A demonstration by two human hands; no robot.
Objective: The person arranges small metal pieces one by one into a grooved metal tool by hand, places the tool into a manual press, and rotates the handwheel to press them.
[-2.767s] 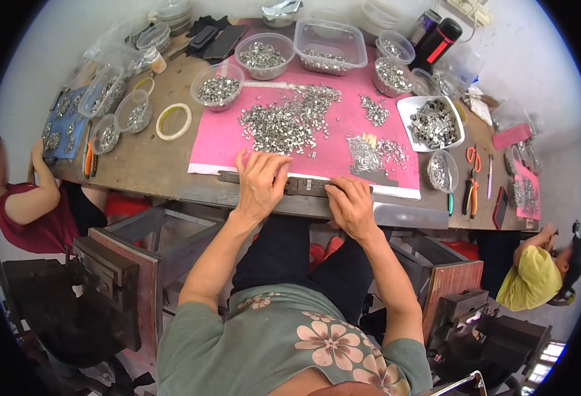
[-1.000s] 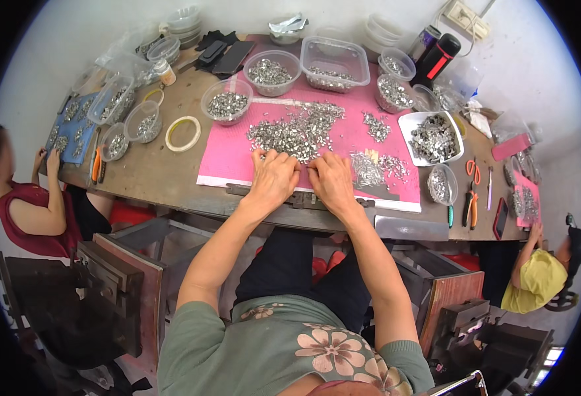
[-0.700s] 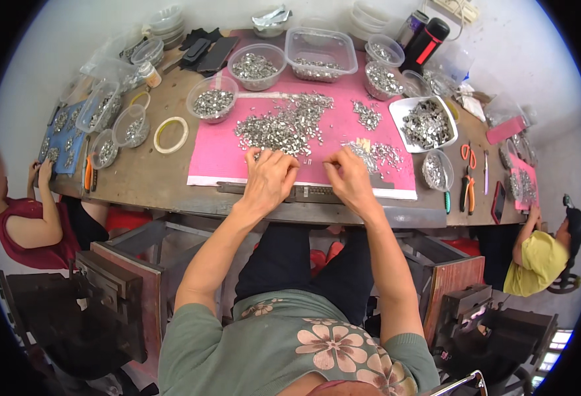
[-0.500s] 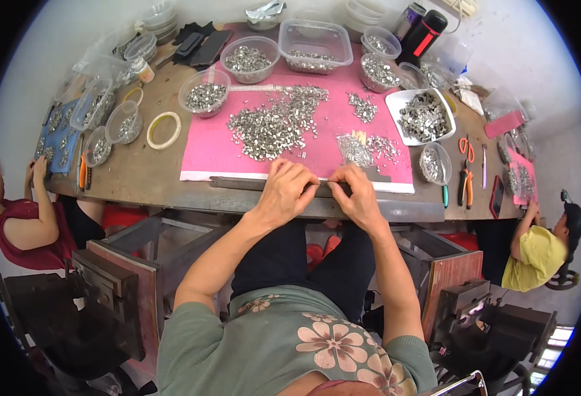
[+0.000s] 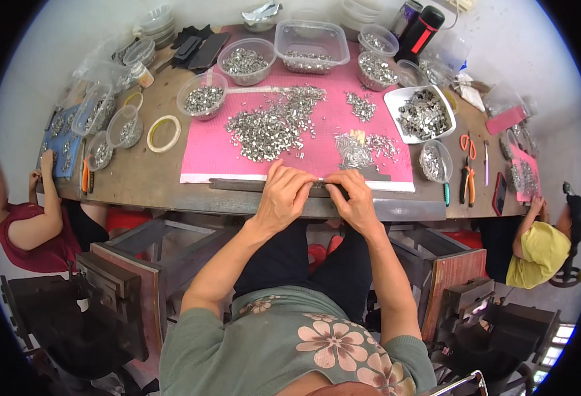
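Observation:
My left hand (image 5: 281,195) and my right hand (image 5: 353,200) meet at a long dark metal bar (image 5: 238,185) lying along the front of the pink mat (image 5: 205,148). Both are closed, with thumb and forefinger pinched near each other over the bar. Whatever sits between the fingertips is too small to make out. Just beyond my left hand spreads a large heap of small silvery metal pieces (image 5: 264,129). Beyond my right hand lie thin metal pins (image 5: 352,154), with a loose scatter of small pieces (image 5: 384,146) beside them.
Plastic tubs (image 5: 247,77) of metal parts line the back; a white tray (image 5: 391,105) holds more at right. Pliers (image 5: 467,185), scissors (image 5: 467,146) and a phone (image 5: 499,194) lie farther right. A tape roll (image 5: 164,134) lies left. People sit at both sides.
Both hands have shifted very slightly left along the bar, still pinched close together. At the far left, the other person's hands have moved a little.

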